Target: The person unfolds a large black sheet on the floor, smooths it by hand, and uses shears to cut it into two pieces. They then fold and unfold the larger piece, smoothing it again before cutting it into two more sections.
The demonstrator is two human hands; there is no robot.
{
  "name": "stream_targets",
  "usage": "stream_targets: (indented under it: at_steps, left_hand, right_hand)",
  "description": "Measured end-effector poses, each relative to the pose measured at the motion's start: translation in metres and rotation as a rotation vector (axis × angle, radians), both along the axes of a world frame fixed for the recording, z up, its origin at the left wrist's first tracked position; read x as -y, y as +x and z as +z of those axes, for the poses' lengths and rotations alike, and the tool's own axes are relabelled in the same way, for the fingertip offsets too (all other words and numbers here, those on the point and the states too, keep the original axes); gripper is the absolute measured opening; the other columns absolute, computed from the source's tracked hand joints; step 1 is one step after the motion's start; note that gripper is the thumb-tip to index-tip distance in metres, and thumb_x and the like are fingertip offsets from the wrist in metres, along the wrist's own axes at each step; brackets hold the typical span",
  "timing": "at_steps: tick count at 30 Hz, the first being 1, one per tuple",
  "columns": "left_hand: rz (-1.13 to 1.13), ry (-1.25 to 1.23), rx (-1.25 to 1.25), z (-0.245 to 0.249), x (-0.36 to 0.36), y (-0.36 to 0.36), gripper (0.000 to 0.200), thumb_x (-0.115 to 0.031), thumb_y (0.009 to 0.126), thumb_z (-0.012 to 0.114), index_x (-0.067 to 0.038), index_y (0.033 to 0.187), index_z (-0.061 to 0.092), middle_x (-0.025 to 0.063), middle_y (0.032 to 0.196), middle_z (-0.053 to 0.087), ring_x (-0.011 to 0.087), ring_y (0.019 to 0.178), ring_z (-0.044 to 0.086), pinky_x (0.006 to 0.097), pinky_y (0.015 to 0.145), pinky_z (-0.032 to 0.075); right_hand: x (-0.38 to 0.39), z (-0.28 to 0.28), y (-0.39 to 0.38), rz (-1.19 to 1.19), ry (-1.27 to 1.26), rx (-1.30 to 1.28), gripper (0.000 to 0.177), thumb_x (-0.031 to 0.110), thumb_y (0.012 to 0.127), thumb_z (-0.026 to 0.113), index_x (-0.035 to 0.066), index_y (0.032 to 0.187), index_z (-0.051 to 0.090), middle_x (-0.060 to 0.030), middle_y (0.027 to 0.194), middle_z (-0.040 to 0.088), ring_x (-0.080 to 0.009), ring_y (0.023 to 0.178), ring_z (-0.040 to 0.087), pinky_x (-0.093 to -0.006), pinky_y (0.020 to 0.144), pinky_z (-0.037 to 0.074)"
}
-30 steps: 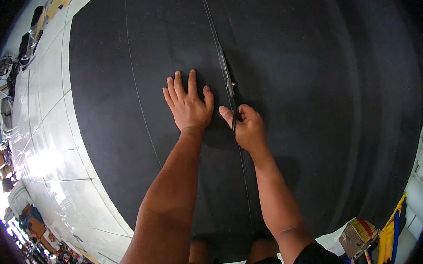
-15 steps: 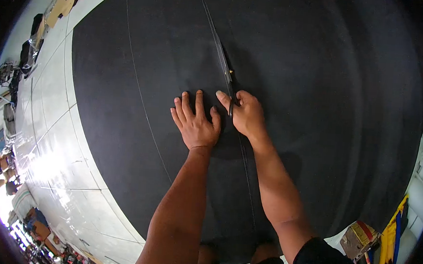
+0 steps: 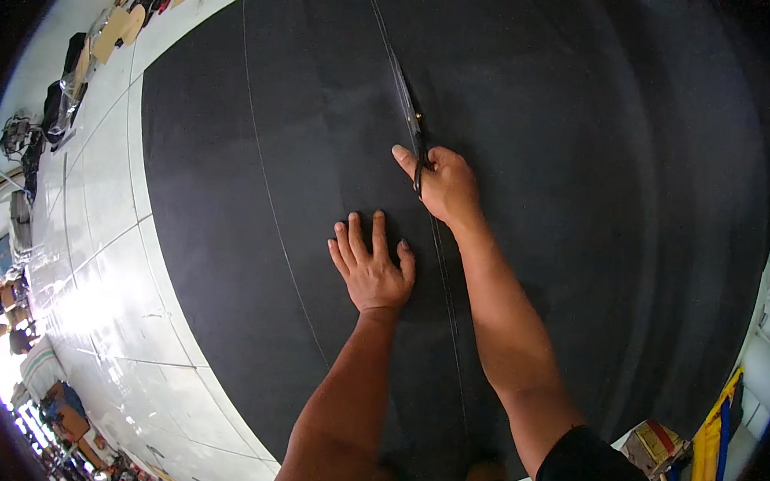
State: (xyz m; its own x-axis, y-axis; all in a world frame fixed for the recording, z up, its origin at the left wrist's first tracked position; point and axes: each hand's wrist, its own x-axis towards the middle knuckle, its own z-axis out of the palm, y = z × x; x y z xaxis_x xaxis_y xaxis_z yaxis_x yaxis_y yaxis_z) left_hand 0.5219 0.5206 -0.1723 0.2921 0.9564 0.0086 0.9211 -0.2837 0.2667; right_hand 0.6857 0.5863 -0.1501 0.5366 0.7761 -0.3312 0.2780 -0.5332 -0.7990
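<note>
A large sheet of black material [image 3: 571,225] lies spread over a white surface, with pale lines running lengthwise on it. My right hand [image 3: 447,184] grips the handles of black-handled scissors [image 3: 411,110], thumb on the left side. The blades point away from me and lie along a pale line; they look nearly closed. A slit or line runs back from the handles toward my body. My left hand [image 3: 371,266] rests flat on the black sheet, fingers spread, left of that line and nearer to me than the scissors.
The white tiled surface [image 3: 93,258] shows along the left, with glare on it. Tan pieces and tools [image 3: 120,30] lie at upper left. A worn box [image 3: 654,447] and yellow material [image 3: 709,445] are at lower right. Mixed clutter fills the lower left edge.
My left hand has moved back toward my body and slightly right, still flat. My right hand and the scissors have shifted a little farther forward along the line.
</note>
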Motion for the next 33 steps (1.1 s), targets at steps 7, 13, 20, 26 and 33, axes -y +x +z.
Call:
stream_targets:
  at_steps: [7, 13, 20, 26, 33]
  left_hand:
    - [0.004, -0.043, -0.016, 0.0, 0.0, -0.002, 0.056, -0.036, 0.091, 0.053, -0.012, 0.141, 0.049, 0.0226, 0.151, 0.034, 0.0423, 0.145, 0.023, 0.0578, 0.119, 0.012]
    - [0.002, -0.08, -0.027, 0.003, 0.0, -0.002, 0.057, -0.036, 0.09, 0.054, -0.012, 0.142, 0.048, 0.0226, 0.151, 0.033, 0.0419, 0.146, 0.02, 0.058, 0.119, 0.011]
    - [-0.002, -0.097, -0.034, 0.002, -0.002, -0.002, 0.057, -0.035, 0.09, 0.056, -0.012, 0.141, 0.049, 0.0224, 0.152, 0.032, 0.0418, 0.146, 0.02, 0.0576, 0.119, 0.011]
    - [-0.001, -0.083, -0.035, -0.001, -0.001, -0.002, 0.057, -0.034, 0.09, 0.056, -0.011, 0.141, 0.049, 0.0229, 0.151, 0.032, 0.0424, 0.146, 0.021, 0.058, 0.119, 0.012]
    - [-0.01, -0.067, -0.038, -0.001, -0.002, -0.004, 0.056, -0.036, 0.088, 0.057, -0.011, 0.138, 0.052, 0.0237, 0.148, 0.036, 0.0444, 0.144, 0.024, 0.0603, 0.117, 0.015]
  right_hand:
    - [-0.042, 0.003, 0.014, 0.067, -0.122, -0.022, 0.069, 0.07, 0.082, 0.063, 0.001, 0.075, 0.063, -0.0189, 0.072, 0.063, -0.0318, 0.069, 0.063, -0.0425, 0.064, 0.049]
    - [-0.078, 0.004, 0.021, 0.015, -0.027, 0.031, 0.066, 0.066, 0.082, 0.068, 0.006, 0.059, 0.052, -0.0078, 0.055, 0.052, -0.02, 0.054, 0.052, -0.0371, 0.054, 0.043]
    - [-0.119, -0.011, 0.035, 0.014, 0.003, 0.036, 0.065, 0.065, 0.082, 0.068, 0.006, 0.058, 0.052, -0.0074, 0.053, 0.054, -0.0192, 0.051, 0.054, -0.0358, 0.053, 0.044]
    - [-0.152, -0.013, 0.044, 0.005, 0.001, 0.016, 0.063, 0.064, 0.081, 0.071, 0.008, 0.057, 0.052, -0.007, 0.053, 0.056, -0.0173, 0.049, 0.057, -0.0333, 0.05, 0.046]
    - [-0.187, -0.017, 0.053, -0.019, 0.019, -0.057, 0.061, 0.061, 0.08, 0.073, 0.008, 0.058, 0.053, -0.007, 0.055, 0.057, -0.0157, 0.048, 0.056, -0.0311, 0.049, 0.045]
